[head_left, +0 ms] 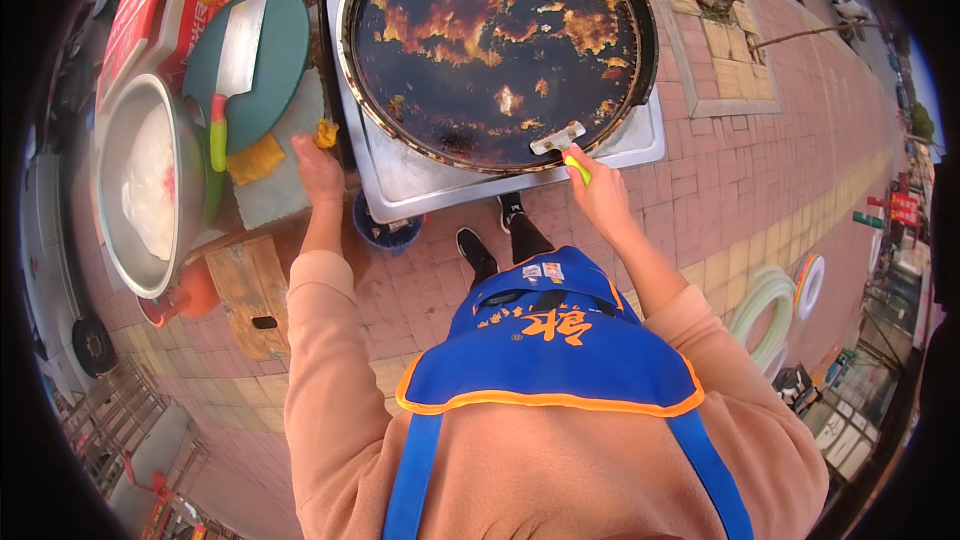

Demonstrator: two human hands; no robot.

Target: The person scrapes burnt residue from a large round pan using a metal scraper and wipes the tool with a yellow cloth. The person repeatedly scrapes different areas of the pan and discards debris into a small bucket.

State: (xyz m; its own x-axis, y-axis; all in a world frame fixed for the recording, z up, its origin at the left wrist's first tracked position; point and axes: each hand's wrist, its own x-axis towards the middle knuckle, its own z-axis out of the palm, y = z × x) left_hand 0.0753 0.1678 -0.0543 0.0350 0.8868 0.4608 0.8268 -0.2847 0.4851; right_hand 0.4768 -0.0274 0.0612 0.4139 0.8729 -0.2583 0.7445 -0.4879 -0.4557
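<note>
My right hand (600, 190) grips the lime-green handle of a flat metal scraper (558, 139). Its blade rests on the near right part of a large round black griddle (450, 90), whose surface carries brown and yellowish burnt patches. To the left, my closed left hand (320, 172) is beside the griddle, with a small crumpled yellow cloth (326, 133) at its fingertips. Just left of that hand, a flat yellow-brown cloth (257, 160) lies on a grey board. Beyond it, a cleaver (240, 50) with a red and green handle lies on a round green cutting board (290, 25).
A large metal bowl (185, 230) holding something white in plastic stands at the left. A wooden stool (250, 290) and a blue bucket (388, 233) are below the table level. The griddle sits on a steel stand (640, 145). Coiled hose (762, 310) lies on the paving at right.
</note>
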